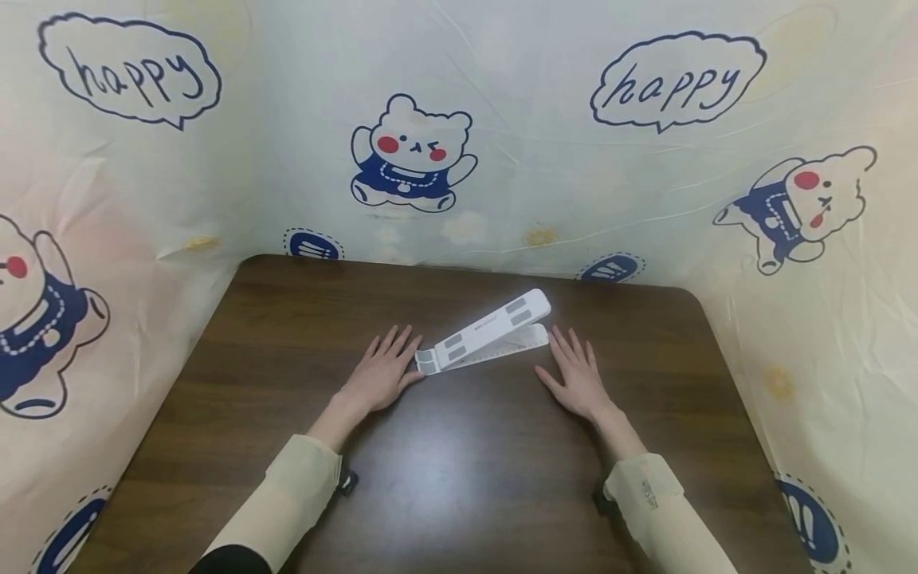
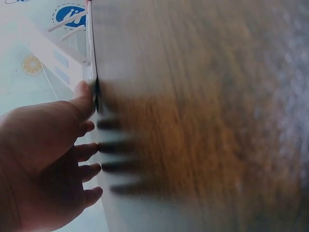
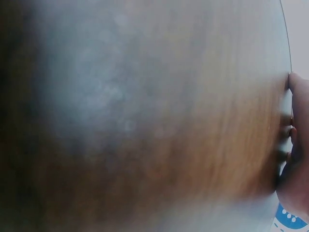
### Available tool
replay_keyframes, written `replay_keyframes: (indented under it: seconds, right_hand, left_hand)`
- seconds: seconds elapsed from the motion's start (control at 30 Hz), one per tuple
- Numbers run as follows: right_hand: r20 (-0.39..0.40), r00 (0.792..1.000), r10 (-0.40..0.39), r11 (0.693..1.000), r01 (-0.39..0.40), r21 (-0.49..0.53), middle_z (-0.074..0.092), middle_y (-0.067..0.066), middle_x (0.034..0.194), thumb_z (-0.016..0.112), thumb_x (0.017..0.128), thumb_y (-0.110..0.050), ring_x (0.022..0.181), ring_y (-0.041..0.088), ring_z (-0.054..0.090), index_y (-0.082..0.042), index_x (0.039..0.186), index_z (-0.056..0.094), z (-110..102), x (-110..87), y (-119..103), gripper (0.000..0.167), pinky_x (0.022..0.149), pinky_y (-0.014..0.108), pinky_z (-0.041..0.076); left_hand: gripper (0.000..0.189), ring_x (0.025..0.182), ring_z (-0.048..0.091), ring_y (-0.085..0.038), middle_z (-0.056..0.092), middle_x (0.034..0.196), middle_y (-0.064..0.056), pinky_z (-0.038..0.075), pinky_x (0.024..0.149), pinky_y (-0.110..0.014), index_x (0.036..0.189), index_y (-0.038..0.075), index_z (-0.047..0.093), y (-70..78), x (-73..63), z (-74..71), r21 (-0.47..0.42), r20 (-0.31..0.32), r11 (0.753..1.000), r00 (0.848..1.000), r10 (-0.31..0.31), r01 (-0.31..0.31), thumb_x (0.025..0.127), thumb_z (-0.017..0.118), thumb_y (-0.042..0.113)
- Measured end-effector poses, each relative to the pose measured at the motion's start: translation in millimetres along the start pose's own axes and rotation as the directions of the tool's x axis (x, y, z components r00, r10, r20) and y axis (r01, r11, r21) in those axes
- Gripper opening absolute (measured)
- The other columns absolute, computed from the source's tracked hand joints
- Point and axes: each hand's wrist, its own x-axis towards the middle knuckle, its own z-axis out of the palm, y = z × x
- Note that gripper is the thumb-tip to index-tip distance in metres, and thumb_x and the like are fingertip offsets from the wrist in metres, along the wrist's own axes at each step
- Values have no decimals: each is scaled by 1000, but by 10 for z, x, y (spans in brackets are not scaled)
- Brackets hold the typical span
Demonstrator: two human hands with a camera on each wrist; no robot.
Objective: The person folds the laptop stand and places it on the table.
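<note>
A white folding laptop stand [image 1: 495, 320] with grey pads lies near the middle of the brown table [image 1: 459, 478]. Its two long bars spread apart in a narrow V that opens toward the right. My left hand [image 1: 378, 375] rests palm down with fingers spread, its thumb and fingertips at the stand's hinged end. In the left wrist view the thumb of this hand [image 2: 43, 154] meets the stand's corner [image 2: 60, 63]. My right hand [image 1: 579, 381] lies with straight fingers on the table, fingertips beside the stand's right end. The right wrist view catches only part of this hand [image 3: 297, 188].
A pale cloth [image 1: 531, 175] printed with cartoon bears and "happy" bubbles hangs behind and along both sides of the table. The table's far edge runs just below it. Light reflects off the tabletop in front of the stand.
</note>
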Motion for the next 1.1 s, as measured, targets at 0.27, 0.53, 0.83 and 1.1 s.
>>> replay_keyframes:
  seconds: [0.27, 0.53, 0.83, 1.1]
  right_hand:
    - [-5, 1000, -7, 1000, 7, -18, 23, 15, 184, 63, 110, -43, 172, 45, 14, -4, 174, 27, -17, -29, -1, 83, 138, 70, 5]
    - [-15, 1000, -18, 1000, 18, 3, 25, 16, 183, 65, 109, -40, 172, 46, 15, -3, 173, 29, -21, -106, -16, 82, 138, 71, 6]
    - [-6, 1000, -20, 999, 20, 30, 25, 16, 183, 66, 108, -40, 172, 46, 14, -4, 173, 29, -28, -176, -16, 83, 138, 71, 5]
    - [-27, 999, -42, 996, 44, 81, 28, 25, 180, 65, 108, -45, 169, 51, 18, 1, 171, 30, -43, -133, 58, 86, 135, 76, 9]
  left_hand:
    - [72, 171, 17, -47, 23, 183, -22, 17, 138, -68, 172, 8, 35, 7, 35, -44, -2, 6, 1000, 1000, 1, -1, 114, 56, 46]
    - [71, 171, 18, -48, 24, 182, -23, 18, 138, -68, 172, 7, 36, -8, 44, -75, -1, 6, 1000, 1000, 19, -19, 114, 57, 43]
    - [68, 170, 18, -49, 24, 182, -24, 18, 137, -69, 171, 6, 36, -20, 82, -76, -22, 4, 1000, 1000, 22, -22, 115, 56, 38]
    - [75, 171, 20, -47, 24, 181, -26, 19, 138, -67, 171, 2, 35, 28, -32, -63, 19, -20, 1000, 1000, 8, -8, 114, 56, 46]
